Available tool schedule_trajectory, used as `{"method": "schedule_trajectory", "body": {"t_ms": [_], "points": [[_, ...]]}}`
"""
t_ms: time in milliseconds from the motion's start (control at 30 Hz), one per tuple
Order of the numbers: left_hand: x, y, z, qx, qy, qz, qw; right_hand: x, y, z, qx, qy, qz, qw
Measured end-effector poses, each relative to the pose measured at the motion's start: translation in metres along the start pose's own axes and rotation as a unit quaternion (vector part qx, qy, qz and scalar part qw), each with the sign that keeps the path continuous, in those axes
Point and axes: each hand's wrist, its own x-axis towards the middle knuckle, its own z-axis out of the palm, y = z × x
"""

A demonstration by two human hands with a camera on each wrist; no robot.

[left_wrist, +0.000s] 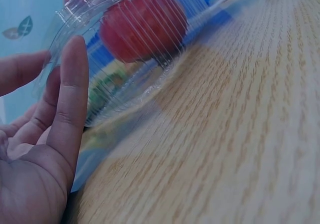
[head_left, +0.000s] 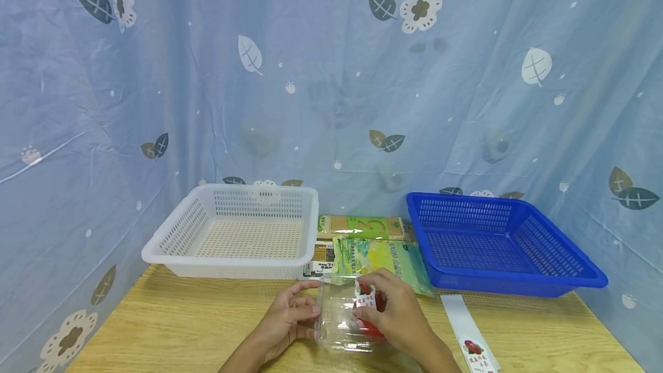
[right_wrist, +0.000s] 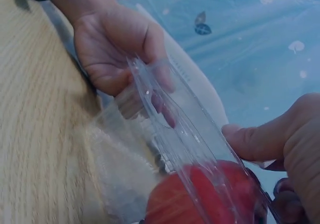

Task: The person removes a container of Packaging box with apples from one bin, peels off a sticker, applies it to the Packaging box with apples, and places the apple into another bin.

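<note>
A clear plastic clamshell box (head_left: 336, 318) is held just over the table between both hands, with red round fruit (left_wrist: 142, 26) inside. On its lid sits a white label (head_left: 365, 299) printed with red fruit and red writing. My left hand (head_left: 291, 316) holds the left end of the box, thumb and fingers at its edge. Across the right part of the lid lies my right hand (head_left: 396, 312), gripping that side with the thumb by the label. In the right wrist view its thumb presses the lid above the red fruit (right_wrist: 200, 194); its other fingers are partly hidden.
A white basket (head_left: 233, 263) stands at the back left, and a blue basket (head_left: 518, 281) at the back right. Between them lie a green and yellow packet (head_left: 380, 255) and a brown packet (head_left: 362, 226). White label strips (head_left: 463, 324) lie right of the right hand.
</note>
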Motion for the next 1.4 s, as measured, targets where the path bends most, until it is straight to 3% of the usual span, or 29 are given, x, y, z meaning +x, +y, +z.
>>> {"method": "schedule_trajectory", "body": {"t_ms": [233, 433, 667, 967, 1167, 1400], "points": [[0.000, -0.001, -0.001, 0.003, -0.002, 0.004, 1.0000, 0.003, 0.014, -0.010, 0.079, -0.064, -0.032, 0.994], [0.002, -0.003, -0.002, 0.005, 0.001, 0.003, 1.0000, 0.004, 0.020, -0.016, 0.119, -0.096, -0.006, 0.988], [0.001, -0.001, -0.002, 0.004, 0.002, 0.005, 1.0000, 0.004, 0.019, -0.016, 0.096, -0.087, 0.020, 0.991], [0.001, 0.000, 0.000, 0.006, 0.007, 0.003, 1.0000, 0.002, 0.023, -0.014, 0.066, -0.050, -0.031, 0.996], [0.001, 0.000, 0.001, 0.009, 0.008, 0.004, 0.9999, 0.000, 0.018, -0.017, -0.003, -0.077, -0.067, 0.995], [0.001, 0.000, 0.001, 0.011, 0.010, 0.005, 0.9999, 0.003, 0.006, -0.020, -0.093, -0.109, -0.049, 0.988]]}}
